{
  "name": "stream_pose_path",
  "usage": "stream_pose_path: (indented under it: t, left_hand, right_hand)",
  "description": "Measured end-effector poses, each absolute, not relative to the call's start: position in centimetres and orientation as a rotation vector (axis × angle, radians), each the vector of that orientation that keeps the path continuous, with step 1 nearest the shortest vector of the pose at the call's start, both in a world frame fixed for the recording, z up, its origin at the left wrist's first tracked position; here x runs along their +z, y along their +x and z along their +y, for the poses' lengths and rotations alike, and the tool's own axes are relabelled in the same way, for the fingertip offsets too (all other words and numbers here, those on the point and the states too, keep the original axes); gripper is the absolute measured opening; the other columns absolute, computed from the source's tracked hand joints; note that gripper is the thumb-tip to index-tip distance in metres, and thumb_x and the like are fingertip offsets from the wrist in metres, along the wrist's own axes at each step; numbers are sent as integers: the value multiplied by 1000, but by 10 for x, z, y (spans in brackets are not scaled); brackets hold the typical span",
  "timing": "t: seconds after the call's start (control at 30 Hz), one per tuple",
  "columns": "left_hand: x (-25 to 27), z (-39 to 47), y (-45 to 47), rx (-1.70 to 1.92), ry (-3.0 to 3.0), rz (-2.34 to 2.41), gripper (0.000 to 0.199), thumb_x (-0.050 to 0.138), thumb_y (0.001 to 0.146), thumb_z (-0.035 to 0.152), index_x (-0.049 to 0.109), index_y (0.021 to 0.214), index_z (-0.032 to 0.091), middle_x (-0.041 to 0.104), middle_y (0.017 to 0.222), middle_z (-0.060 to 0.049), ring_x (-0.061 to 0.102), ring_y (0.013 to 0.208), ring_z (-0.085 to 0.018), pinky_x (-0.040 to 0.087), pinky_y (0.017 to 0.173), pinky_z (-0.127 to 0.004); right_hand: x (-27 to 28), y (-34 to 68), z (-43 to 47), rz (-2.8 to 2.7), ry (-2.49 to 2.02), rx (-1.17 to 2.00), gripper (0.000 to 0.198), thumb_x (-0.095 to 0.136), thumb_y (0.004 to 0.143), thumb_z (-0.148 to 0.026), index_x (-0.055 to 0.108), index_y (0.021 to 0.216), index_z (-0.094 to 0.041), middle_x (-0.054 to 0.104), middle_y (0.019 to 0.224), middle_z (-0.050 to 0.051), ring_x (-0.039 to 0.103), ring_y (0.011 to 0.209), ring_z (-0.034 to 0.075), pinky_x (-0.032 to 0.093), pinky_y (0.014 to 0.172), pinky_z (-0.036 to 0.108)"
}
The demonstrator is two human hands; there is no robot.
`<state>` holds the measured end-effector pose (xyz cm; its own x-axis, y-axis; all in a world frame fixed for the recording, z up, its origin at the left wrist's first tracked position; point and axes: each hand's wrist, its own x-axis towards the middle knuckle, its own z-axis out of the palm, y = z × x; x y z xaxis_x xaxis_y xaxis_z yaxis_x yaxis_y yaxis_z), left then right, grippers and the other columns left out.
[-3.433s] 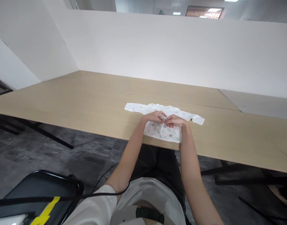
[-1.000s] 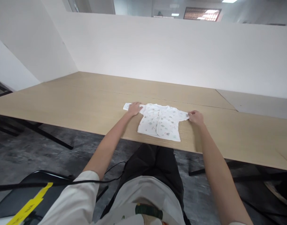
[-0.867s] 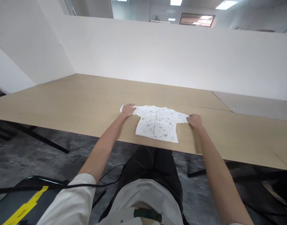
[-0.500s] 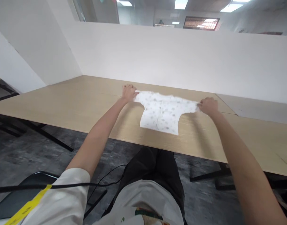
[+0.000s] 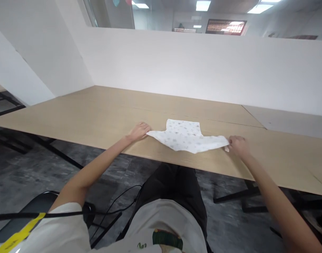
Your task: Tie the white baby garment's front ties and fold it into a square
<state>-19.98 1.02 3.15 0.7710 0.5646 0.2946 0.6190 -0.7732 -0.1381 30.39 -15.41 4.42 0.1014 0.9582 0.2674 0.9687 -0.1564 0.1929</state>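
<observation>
A small white baby shirt point(image 5: 185, 136) with a grey printed pattern is spread across the table, its hem edge toward the wall and its sleeves and neck toward me. My left hand point(image 5: 140, 131) pinches the end of the left-side sleeve. The end of the other sleeve is gripped by my right hand point(image 5: 238, 144), whose fingertips are partly hidden. Both sleeves are drawn out sideways between my hands, and the neck edge sags toward the table's front edge.
The light wooden table point(image 5: 79, 112) runs along a white wall point(image 5: 176, 63), with a grey panel point(image 5: 295, 119) at the back right. A black chair point(image 5: 26, 218) stands at lower left, with a black cable point(image 5: 108, 212) passing over it.
Both hands have come toward me with the sleeve ends. The shirt has been turned over: its hem, earlier nearest me, now points to the wall.
</observation>
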Motion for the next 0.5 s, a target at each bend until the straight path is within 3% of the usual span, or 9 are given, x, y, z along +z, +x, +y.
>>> stream_pose_path:
  t: [0.17,0.27,0.4,0.5]
  left_hand:
    - [5,-3,-221,-642,-2751,-1327,16,43,78,20,56,86,17,64,92,-14,58,91,-28,45,86,-41]
    - [-3,-3,-229,-916,-2699,-1629,26,41,80,25,53,101,16,64,104,-12,59,95,-27,48,83,-38]
    - [-8,0,-231,-1055,-2714,-1664,43,39,84,35,48,120,13,61,118,-15,57,106,-29,45,90,-41]
    - [-8,3,-231,-1176,-2667,-1782,52,35,87,43,46,126,11,66,101,-13,61,94,-27,46,87,-40]
  right_hand:
    - [2,317,-170,-1768,-2179,-422,18,51,75,-25,56,87,-12,60,92,16,56,87,27,41,76,35]
    - [-14,321,-171,-1408,-2102,-279,30,47,76,-28,56,99,-10,59,98,18,55,84,26,43,75,37]
    - [-27,326,-171,-989,-1955,-129,41,44,74,-32,55,107,-8,60,96,16,55,79,25,45,74,39]
    - [-32,332,-171,-833,-1914,-91,42,40,75,-33,55,105,-8,60,90,15,55,78,25,45,76,41]
